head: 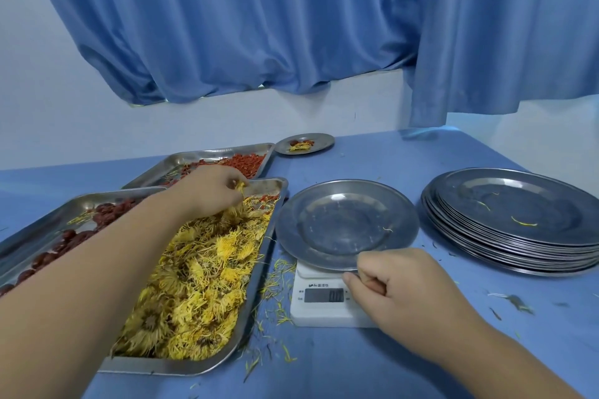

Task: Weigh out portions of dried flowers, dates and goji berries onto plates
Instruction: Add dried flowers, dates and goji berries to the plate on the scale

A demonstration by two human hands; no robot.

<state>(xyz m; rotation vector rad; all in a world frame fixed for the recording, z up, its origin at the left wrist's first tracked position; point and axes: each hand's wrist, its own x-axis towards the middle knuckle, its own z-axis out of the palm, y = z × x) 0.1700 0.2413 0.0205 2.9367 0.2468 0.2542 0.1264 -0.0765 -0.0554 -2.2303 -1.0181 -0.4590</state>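
Now the left hand reaches into the nearest tray, its fingers curled round a tuft of dried flowers at the far end. The right hand pinches the near rim of the plate on the scale. Dates and goji berries lie in trays beyond.

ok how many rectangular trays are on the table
3: the flower tray nearest, under the left hand; the date tray to its left; the goji tray behind both. None looks hidden.
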